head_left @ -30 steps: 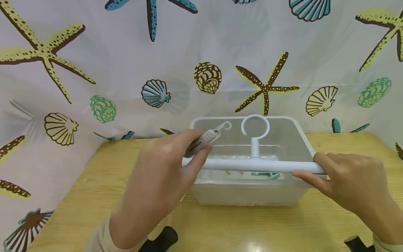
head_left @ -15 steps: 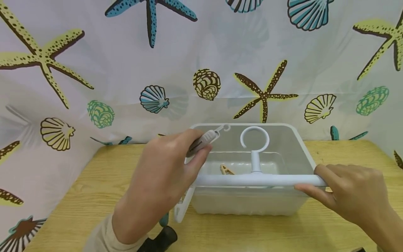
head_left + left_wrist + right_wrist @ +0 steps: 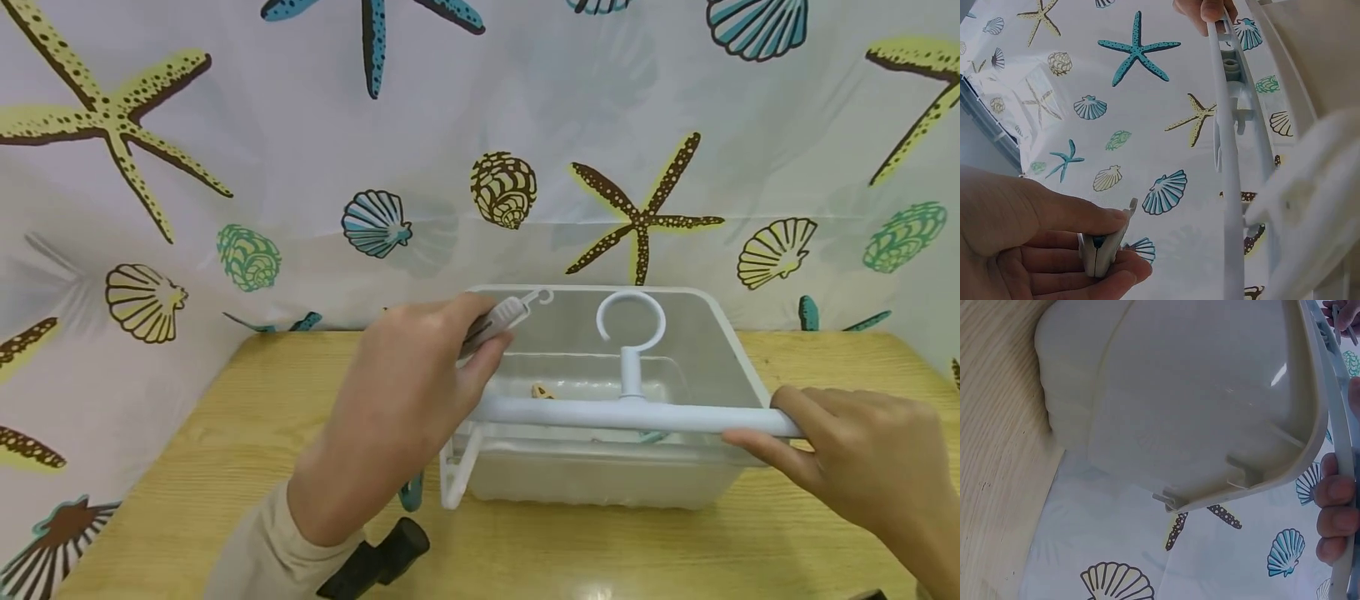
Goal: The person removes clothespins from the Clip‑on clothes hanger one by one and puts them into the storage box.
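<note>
Left grip (image 3: 1032,228) pinching grey clip (image 3: 1102,253), white hanger bar (image 3: 1230,187) nearby, seashell-print sheet (image 3: 1141,119) behind

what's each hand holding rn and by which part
Left hand: gray hooked clip, pinched by its body. Right hand: white hanger, gripped toward the right end of its bar.
</note>
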The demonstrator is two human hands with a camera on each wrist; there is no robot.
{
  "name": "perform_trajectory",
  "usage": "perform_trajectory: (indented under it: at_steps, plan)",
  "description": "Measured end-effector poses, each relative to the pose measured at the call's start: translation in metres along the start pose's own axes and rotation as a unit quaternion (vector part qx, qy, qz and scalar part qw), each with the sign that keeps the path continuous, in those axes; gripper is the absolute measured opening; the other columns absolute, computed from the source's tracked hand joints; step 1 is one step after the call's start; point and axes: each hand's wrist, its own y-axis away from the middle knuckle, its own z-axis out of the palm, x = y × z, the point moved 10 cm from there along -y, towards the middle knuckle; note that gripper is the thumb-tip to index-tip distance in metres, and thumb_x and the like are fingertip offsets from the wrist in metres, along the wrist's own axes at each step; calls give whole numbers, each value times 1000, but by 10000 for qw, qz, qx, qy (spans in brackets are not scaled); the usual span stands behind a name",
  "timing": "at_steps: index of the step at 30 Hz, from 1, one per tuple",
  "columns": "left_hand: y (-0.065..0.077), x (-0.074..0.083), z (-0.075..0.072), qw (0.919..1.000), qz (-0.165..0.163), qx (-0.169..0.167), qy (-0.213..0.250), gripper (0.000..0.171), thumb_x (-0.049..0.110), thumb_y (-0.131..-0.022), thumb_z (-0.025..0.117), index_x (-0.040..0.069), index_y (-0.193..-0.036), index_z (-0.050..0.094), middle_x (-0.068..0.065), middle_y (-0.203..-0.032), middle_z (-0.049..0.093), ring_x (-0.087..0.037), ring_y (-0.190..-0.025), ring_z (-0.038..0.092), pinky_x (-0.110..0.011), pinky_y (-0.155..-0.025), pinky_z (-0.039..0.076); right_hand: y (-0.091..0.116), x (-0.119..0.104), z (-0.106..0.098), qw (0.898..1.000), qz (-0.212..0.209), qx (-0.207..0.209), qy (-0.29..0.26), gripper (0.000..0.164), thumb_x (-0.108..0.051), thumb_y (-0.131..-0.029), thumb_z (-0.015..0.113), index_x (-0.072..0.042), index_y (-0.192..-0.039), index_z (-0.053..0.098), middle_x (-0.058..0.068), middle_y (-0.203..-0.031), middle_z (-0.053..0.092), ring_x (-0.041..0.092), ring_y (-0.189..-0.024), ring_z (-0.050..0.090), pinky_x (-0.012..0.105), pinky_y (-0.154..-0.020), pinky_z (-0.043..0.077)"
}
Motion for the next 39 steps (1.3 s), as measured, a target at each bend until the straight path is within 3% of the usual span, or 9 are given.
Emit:
perform_trajectory:
  at_steps: [9,16,24,39]
  plan:
    - [4,-12,-1,9989,-334,-322,86,9,9,-86,73,3,-84,66,-2,-65,62,-13,-51,47,-27,-49,40,-2,0,0,9999,38,-105,-73,66,-68,-95,30,-11,-63,44,-11,-46,26,5,-39,20,22,-38,11]
    - [2,-18,9,9984,-309,-465,-5,8,8,-86,72,1,-86,67,-3,-65,62,-13,-52,48,-27,-50,41,1,-1,0,9999,78,-113,-86,65,-68,-95,30,-13,-64,43,-11,-47,26,5,-40,20,22,-38,11]
    - [0,-27,15,9972,-426,-582,-181,10,10,-86,73,1,-86,68,-7,-72,68,-15,-57,58,-29,-55,48,2,9,0,9996,-22,-130,-258,66,-67,-95,33,-10,-64,46,-11,-46,28,4,-41,20,22,-37,14]
    - [-2,-43,38,9921,-698,-1042,41,11,10,-87,71,-1,-87,68,-8,-72,66,-13,-56,55,-28,-54,47,5,22,-2,9992,141,-169,-339,67,-69,-93,34,-11,-62,46,-12,-47,28,2,-41,21,21,-37,13]
